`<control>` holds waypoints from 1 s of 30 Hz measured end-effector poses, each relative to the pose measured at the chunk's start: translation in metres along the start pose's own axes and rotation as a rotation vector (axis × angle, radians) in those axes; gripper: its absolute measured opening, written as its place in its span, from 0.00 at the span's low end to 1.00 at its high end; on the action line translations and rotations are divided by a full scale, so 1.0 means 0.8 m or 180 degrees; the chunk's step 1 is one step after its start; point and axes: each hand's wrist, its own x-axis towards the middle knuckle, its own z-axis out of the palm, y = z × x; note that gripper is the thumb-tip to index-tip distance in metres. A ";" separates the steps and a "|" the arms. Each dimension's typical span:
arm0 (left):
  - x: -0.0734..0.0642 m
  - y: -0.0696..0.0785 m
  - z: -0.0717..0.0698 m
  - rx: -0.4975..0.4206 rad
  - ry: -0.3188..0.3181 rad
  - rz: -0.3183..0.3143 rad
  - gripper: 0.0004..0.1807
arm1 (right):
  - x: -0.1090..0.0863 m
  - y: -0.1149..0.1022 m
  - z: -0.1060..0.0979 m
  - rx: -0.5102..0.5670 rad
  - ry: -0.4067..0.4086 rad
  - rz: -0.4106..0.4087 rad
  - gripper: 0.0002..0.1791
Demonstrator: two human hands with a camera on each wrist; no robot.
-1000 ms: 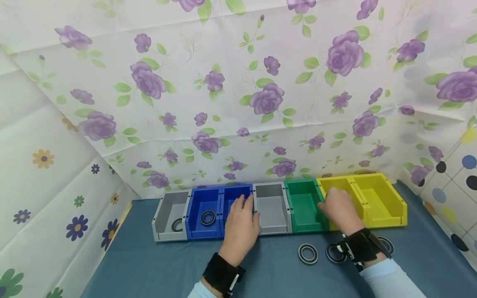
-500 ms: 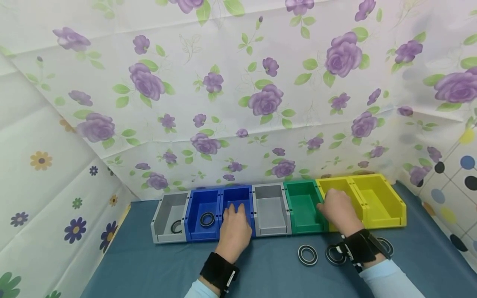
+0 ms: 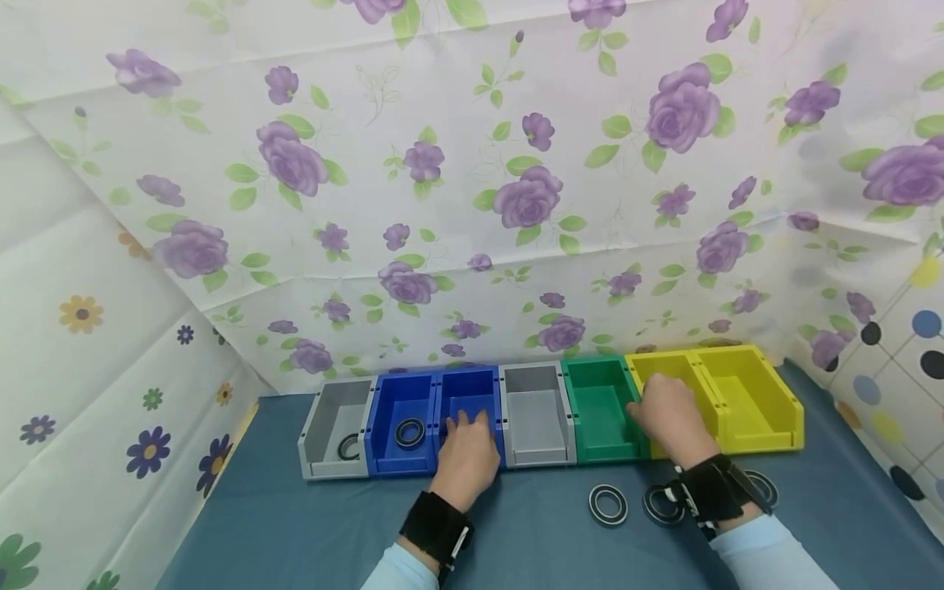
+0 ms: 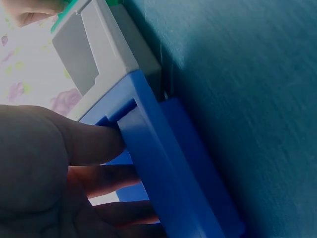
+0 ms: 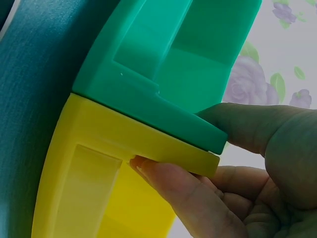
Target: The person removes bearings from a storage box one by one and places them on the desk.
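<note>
Seven joined storage bins stand in a row. My left hand (image 3: 466, 459) reaches over the front of the right blue bin (image 3: 469, 383), fingers inside it. In the left wrist view the thumb (image 4: 96, 144) and spread fingers pass behind that bin's front wall, which hides their tips; I cannot tell whether they hold anything. My right hand (image 3: 674, 414) pinches the adjoining side walls of the green bin (image 5: 148, 109) and left yellow bin (image 5: 64, 163), thumb on the green side, fingers on the yellow. A bearing (image 3: 410, 433) lies in the left blue bin, another bearing (image 3: 349, 447) in the left grey bin.
On the blue tablecloth (image 3: 310, 533), in front of the bins, lie a bearing (image 3: 608, 505), a second bearing (image 3: 655, 515) and a third bearing (image 3: 769, 487), the latter two partly behind the right wrist strap. The right grey bin (image 3: 534, 410) adjoins the green one; flowered sheeting (image 3: 472, 205) rises behind.
My left hand has come down and back toward the front of the right blue bin, its fingers now lower inside. The right hand keeps its grip in place.
</note>
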 end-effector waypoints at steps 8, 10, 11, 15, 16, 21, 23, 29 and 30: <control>0.010 -0.004 0.002 0.0033 0.0024 0.0115 0.18 | 0.003 0.001 0.001 -0.0012 0.0043 0.0019 0.15; 0.013 -0.005 0.002 0.0038 0.0021 0.0171 0.15 | 0.003 0.001 0.001 -0.0011 0.0047 0.0028 0.15; 0.014 -0.006 0.003 0.0039 0.0012 0.0197 0.14 | 0.003 0.000 0.001 -0.0009 0.0042 0.0034 0.15; 0.020 -0.008 0.005 0.0059 -0.0043 0.0291 0.10 | 0.002 0.000 0.002 -0.0003 0.0019 0.0068 0.14; 0.021 -0.008 0.005 0.0088 -0.0056 0.0314 0.09 | 0.002 0.000 0.002 -0.0002 0.0015 0.0074 0.14; 0.027 -0.009 0.003 0.0158 -0.0069 0.0359 0.05 | 0.000 -0.001 0.002 -0.0032 0.0037 0.0032 0.15; 0.029 -0.008 0.001 0.0198 -0.0051 0.0371 0.05 | -0.001 -0.002 0.001 -0.0049 0.0053 0.0009 0.15; 0.034 -0.006 -0.003 0.0414 0.0018 0.0478 0.00 | -0.002 -0.002 0.000 -0.0056 0.0067 -0.0020 0.15; 0.034 -0.006 -0.003 0.0420 0.0013 0.0474 0.01 | -0.002 -0.002 0.000 -0.0063 0.0071 -0.0024 0.15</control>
